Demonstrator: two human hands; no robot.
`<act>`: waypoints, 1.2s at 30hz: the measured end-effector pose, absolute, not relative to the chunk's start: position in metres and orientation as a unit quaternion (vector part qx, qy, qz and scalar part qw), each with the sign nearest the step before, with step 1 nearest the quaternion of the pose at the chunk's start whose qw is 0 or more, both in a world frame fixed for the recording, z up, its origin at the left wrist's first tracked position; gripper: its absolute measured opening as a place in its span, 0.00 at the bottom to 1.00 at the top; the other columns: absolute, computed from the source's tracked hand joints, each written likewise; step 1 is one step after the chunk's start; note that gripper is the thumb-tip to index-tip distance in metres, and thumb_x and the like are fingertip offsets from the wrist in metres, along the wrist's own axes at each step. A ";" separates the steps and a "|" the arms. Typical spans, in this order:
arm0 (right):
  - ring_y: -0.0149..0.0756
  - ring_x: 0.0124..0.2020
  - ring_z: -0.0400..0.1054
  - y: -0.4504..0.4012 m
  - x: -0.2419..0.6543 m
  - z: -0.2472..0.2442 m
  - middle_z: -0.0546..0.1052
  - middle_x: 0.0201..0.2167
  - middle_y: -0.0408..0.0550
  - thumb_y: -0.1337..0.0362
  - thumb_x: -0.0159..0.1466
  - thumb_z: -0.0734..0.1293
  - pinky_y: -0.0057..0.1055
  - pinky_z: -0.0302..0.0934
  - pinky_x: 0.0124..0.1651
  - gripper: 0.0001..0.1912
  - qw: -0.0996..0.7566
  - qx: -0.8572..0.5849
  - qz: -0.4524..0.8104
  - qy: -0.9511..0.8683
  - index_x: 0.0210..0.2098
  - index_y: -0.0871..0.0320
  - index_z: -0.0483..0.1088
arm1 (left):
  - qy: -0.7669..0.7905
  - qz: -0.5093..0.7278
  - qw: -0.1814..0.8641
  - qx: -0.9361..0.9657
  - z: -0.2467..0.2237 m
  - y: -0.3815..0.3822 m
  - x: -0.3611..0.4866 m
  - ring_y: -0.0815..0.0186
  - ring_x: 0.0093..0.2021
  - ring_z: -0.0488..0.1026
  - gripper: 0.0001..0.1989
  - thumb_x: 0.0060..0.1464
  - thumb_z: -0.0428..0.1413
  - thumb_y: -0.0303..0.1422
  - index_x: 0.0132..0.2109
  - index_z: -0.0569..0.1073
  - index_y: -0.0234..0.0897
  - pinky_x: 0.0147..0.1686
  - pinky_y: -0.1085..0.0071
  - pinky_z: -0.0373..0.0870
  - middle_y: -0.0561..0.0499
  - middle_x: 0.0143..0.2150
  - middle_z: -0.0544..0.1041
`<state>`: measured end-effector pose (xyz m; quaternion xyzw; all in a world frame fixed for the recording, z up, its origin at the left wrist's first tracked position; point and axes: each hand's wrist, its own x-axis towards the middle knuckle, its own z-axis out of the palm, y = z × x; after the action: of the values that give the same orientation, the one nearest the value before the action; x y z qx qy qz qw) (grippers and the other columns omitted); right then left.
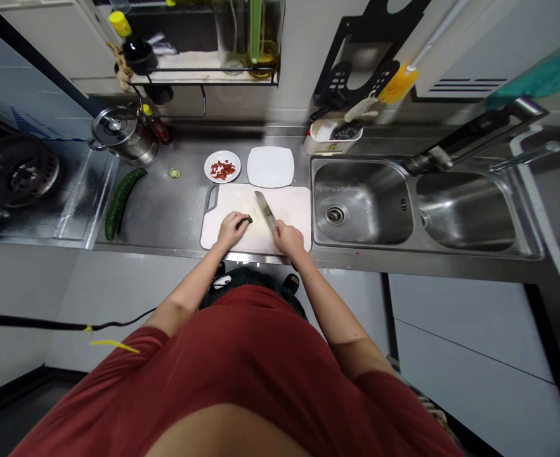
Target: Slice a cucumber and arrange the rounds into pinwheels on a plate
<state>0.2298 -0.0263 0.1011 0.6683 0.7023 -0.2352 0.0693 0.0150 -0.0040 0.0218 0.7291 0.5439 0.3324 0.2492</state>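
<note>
On the white cutting board (280,197), my left hand (231,230) grips a small dark-green piece of cucumber (244,221), its fingers closed over it. My right hand (289,240) is wrapped round the handle of a kitchen knife (264,208). The blade points up and to the left, a little to the right of the cucumber piece and apart from it. Behind the board stand a white plate of chopped red pieces (222,167) and a bare white plate (271,167). A whole cucumber (122,202) lies far left, with pale green end slices (174,172) nearby.
A double steel sink (363,203) with a faucet (474,139) adjoins the board's right side. A lidded pot (122,133) and a small red bottle (156,125) stand back left, near a stove burner (16,171). A wall rack (203,77) holds bottles above the counter.
</note>
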 end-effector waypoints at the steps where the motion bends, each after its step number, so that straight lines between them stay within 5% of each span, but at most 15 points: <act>1: 0.44 0.44 0.70 -0.026 0.226 0.103 0.76 0.42 0.56 0.60 0.71 0.52 0.34 0.58 0.45 0.16 0.075 0.662 -0.235 0.707 0.52 0.59 0.63 | 0.541 0.338 0.251 0.729 0.021 -0.004 0.016 0.61 0.47 0.69 0.12 0.60 0.51 0.37 0.47 0.75 0.40 0.51 0.63 0.64 0.46 0.44 0.74; 36: 0.45 0.44 0.71 -0.046 0.207 0.111 0.76 0.42 0.58 0.66 0.69 0.52 0.36 0.60 0.45 0.15 0.134 0.616 -0.263 0.730 0.52 0.59 0.61 | 0.521 0.340 0.229 0.748 0.003 -0.004 0.020 0.60 0.46 0.68 0.11 0.59 0.52 0.36 0.43 0.77 0.41 0.50 0.60 0.65 0.44 0.42 0.72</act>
<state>0.2070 -0.0462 0.1109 0.6158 0.7303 -0.2635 0.1343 0.0202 -0.0038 0.0028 0.7483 0.5211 0.3405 0.2294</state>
